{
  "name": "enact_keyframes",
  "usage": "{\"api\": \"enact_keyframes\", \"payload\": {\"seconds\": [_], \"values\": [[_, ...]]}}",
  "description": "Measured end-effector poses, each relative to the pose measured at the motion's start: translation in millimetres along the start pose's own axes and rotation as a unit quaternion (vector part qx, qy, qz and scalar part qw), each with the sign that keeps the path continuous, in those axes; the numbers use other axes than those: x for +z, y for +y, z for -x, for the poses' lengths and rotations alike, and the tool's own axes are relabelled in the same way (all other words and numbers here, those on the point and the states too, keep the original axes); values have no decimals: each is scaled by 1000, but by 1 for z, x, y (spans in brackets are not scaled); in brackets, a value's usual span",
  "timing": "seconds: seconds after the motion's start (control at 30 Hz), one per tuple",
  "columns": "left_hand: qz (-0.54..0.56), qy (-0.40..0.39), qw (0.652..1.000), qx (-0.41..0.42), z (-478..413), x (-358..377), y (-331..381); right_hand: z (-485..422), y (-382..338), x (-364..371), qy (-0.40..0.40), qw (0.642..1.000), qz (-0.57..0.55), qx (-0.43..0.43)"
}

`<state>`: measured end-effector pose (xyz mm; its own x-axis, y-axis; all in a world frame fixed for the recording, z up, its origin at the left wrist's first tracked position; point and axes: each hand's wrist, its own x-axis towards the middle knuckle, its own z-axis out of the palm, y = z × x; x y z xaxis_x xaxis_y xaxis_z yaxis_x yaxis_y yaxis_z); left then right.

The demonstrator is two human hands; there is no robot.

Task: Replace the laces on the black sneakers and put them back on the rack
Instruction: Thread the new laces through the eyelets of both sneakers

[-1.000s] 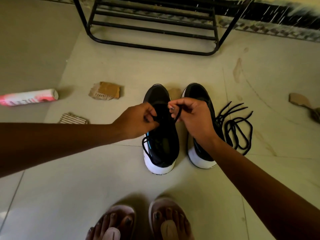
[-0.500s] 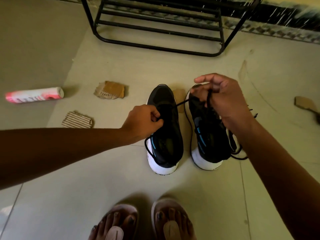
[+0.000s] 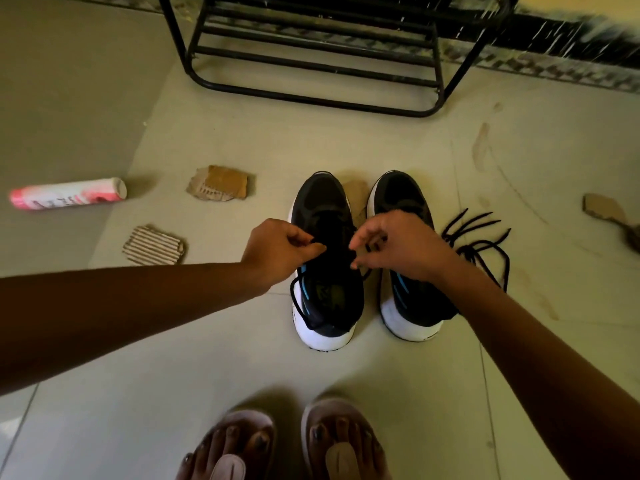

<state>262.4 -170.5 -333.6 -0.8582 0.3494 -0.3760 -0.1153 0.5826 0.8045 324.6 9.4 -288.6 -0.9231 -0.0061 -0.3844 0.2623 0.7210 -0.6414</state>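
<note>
Two black sneakers with white soles stand side by side on the floor, toes pointing away from me. My left hand (image 3: pixel 280 251) pinches a black lace (image 3: pixel 294 299) at the eyelets of the left sneaker (image 3: pixel 325 209); a loop of it hangs down that shoe's left side. My right hand (image 3: pixel 398 247) hovers between the shoes and partly covers the right sneaker (image 3: pixel 401 195). Its thumb and forefinger are curled but apart, with nothing visible between them. A loose black lace (image 3: pixel 485 244) lies coiled on the floor right of the shoes. The black metal rack (image 3: pixel 311 98) stands beyond.
A pink spray can (image 3: pixel 69 194) lies at the left. Torn cardboard pieces (image 3: pixel 218 183) (image 3: pixel 154 245) lie left of the shoes, with another scrap (image 3: pixel 602 206) at the far right. My feet in sandals (image 3: pixel 343 441) are at the bottom edge.
Half a second ago my right hand was raised over the right sneaker, pulling a lace taut. It has come back down beside the left hand. The left hand has stayed put.
</note>
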Motion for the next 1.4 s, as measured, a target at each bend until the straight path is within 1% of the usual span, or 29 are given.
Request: {"api": "enact_keyframes", "payload": {"seconds": [0.07,0.1,0.2,0.23,0.3,0.4,0.5,0.6,0.7,0.73,0.77,0.8,0.83,0.87,0.9,0.97,1.0,1.07,1.1,1.17,1.2,1.3,1.4], "values": [[3,-3,1000,-5,0,0,-1,1,4,10,-16,999,50,-13],[12,-4,1000,-11,1,0,-1,2,6,14,-10,997,70,-25],[37,7,999,-23,3,1,-4,7,5,17,45,987,142,-63],[40,13,999,-25,3,2,-5,8,4,17,51,981,169,-85],[34,21,999,-24,4,4,-4,9,3,18,28,972,204,-111],[29,26,999,-25,5,6,-2,12,1,25,-4,968,224,-114],[37,36,998,-30,5,6,-5,13,3,29,9,952,258,-166],[55,41,997,-38,6,6,-7,14,2,33,4,936,302,-179],[68,41,996,-30,7,6,-7,10,3,35,28,915,350,-199],[73,41,996,-26,8,6,-8,8,5,33,21,925,334,-182],[81,40,996,-23,9,5,-7,7,6,28,8,943,296,-150],[89,38,995,-21,10,5,-7,7,7,23,-9,966,235,-107],[96,34,995,-20,11,4,-7,8,8,17,-9,984,160,-73],[101,29,994,-21,11,3,-8,9,9,13,19,995,79,-57],[108,24,994,-24,12,3,-8,11,11,10,62,997,0,-49],[112,19,993,-29,12,4,-8,14,16,8,131,980,-145,-37],[109,17,993,-29,11,5,-8,14,18,9,151,967,-202,-26],[104,15,994,-20,11,6,-7,13,18,12,175,945,-275,1],[85,14,996,-1,12,6,-6,12,19,14,186,937,-295,12],[-5,11,997,72,15,6,-8,8,22,20,199,927,-316,40],[-55,6,992,115,17,7,-13,7,23,23,201,926,-314,56],[-174,20,959,223,23,10,-27,6,27,28,198,942,-260,75],[-241,53,918,310,24,7,-35,4,31,32,193,955,-217,66]]}}
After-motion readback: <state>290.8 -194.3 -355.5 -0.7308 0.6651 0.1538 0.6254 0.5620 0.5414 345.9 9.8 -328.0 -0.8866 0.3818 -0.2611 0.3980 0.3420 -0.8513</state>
